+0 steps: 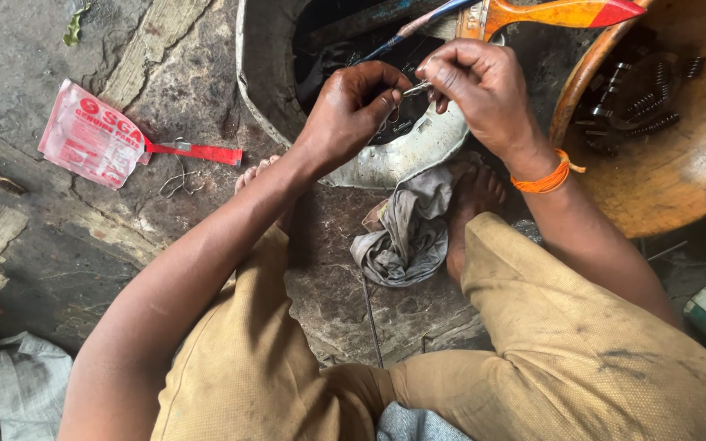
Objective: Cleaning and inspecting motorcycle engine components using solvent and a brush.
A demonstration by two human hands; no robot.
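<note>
Now left hand (351, 106) and right hand (477, 82) pinching small metal part (417, 88), fingers clamped on it, above pan (386, 163); rag (406, 229) below pan. Fitting step seemingly; steady grip needed.

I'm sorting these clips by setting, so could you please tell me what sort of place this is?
Probably an informal repair workshop, worked at floor level: a stained concrete floor, an orange bowl holding dark metal parts, a greasy rag, and both hands pinching a small metal piece.
</note>
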